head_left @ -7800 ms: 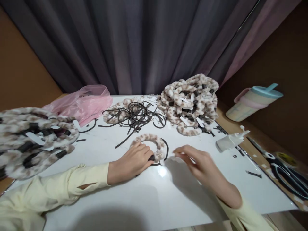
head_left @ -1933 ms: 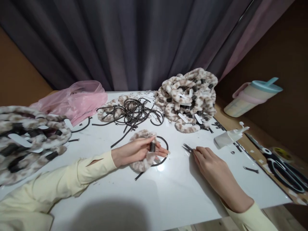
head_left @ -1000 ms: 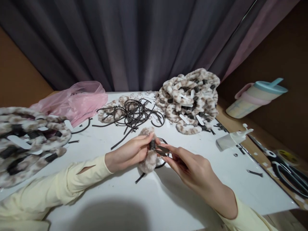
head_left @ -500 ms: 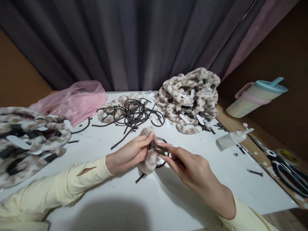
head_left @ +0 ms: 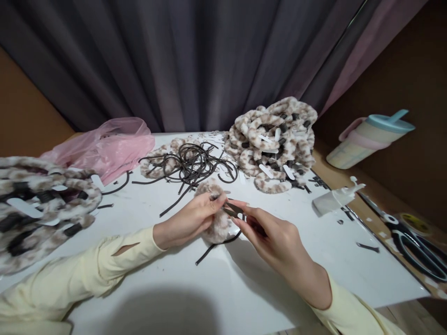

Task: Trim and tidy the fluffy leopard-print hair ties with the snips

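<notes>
My left hand is closed around a fluffy brown-and-white plush loop, the thumb pressing on its dark cord wrapping near the top. That wrapping is mostly covered by my fingers. Small dark snips sit in my right hand, their two blades apart and pointing left at the wrapping, close to my left thumb. From under the plush loop a dark cord sticks out toward me over the white tabletop.
Behind my hands lies a tangle of dark cords. Piles of plush loops stand at the left and back right. A pink plastic bag, glue bottle, tumbler, scissors and tape roll surround the work.
The plush loop has turned and risen slightly in my left hand, hiding more of its cord wrapping. The snips have moved slightly up and left. The whole view has shifted a little.
</notes>
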`<state>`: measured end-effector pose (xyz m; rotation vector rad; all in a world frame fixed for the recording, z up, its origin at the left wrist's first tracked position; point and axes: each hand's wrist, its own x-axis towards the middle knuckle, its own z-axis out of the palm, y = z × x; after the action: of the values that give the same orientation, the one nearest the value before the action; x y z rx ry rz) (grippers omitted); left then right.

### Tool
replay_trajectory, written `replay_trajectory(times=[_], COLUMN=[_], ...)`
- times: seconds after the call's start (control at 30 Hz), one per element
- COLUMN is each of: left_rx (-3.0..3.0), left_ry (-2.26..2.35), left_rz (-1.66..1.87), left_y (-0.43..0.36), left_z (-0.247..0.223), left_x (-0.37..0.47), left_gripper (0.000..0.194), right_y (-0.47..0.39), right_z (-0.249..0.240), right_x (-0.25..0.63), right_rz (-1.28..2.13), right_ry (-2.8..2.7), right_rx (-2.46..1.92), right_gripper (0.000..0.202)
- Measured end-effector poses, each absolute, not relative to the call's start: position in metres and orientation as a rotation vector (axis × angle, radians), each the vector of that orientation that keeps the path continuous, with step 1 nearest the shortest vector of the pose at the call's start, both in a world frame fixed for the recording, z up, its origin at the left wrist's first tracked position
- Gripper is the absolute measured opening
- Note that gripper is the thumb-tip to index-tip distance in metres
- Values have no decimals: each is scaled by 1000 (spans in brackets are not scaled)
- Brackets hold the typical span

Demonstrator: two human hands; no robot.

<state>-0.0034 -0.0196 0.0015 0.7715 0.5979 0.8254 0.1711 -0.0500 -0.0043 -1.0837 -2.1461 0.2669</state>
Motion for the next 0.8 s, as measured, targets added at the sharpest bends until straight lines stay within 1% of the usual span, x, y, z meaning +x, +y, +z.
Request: replay_trajectory(times=[0.1,0.2,0.33,0.4,0.47,0.67,0.8], left_rx=[847,888,881,874,869,836,812], left_ry=[593,637,617,578,558,488,510], left_rz=[818,840,837,819,800,769,771], left_y=[-19,-17,-15,-15,-16,-18,-19], left_z=[0,-4,-7,-6,-6,-2,-1], left_x=[-4,-5,-10,-12,-14,-14,-13], left_gripper=[19,18,18,18,17,15,17], right_y=[-51,-51,-51,-51,-52,-56,-58], right_z=[-2,1,3,2,0,-2,0], right_x=[170,171,173,173,173,171,171], right_rz=[277,370,467,452,432,452,429], right_ry=[-2125,-2110,-2017,-2009,-2030,-2055,-2083], right_rx=[-1086,-1118,-1179,-1157,-1125,-1094,-1100], right_gripper=[20,19,9,20,27,27,25])
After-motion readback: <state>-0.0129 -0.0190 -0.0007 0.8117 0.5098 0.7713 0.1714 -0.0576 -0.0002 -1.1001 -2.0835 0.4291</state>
